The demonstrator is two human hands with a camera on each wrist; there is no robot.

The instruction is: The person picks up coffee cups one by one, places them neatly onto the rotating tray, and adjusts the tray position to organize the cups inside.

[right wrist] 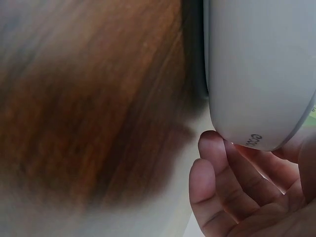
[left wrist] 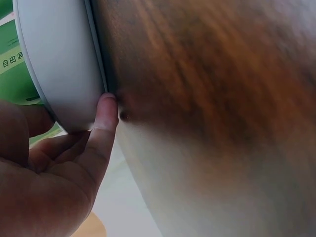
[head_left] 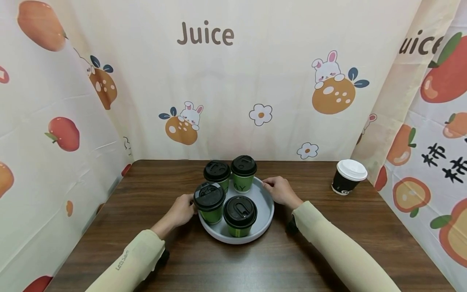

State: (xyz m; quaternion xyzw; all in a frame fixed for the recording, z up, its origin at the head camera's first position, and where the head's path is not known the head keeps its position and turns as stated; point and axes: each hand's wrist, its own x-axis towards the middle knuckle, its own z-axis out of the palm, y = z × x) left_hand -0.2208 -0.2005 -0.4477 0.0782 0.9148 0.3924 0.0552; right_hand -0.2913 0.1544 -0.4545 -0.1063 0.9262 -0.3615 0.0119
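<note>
A round light-grey tray (head_left: 265, 207) is at the middle of the wooden table, between both hands. Several green paper cups with black lids stand upright on it: a front cup (head_left: 240, 215), a left cup (head_left: 209, 199), and a back pair with the right one (head_left: 243, 171) showing lettering. My left hand (head_left: 182, 209) grips the tray's left side; in the left wrist view its thumb is on the inner side and fingers (left wrist: 105, 113) lie along the outer wall. My right hand (head_left: 281, 190) holds the opposite side, fingertips (right wrist: 212, 148) at the outer wall.
A black paper cup with a white lid (head_left: 348, 177) stands apart at the table's back right. The wooden table (head_left: 153, 184) meets a printed curtain (head_left: 233, 81) at the back, with more printed cloth along both sides.
</note>
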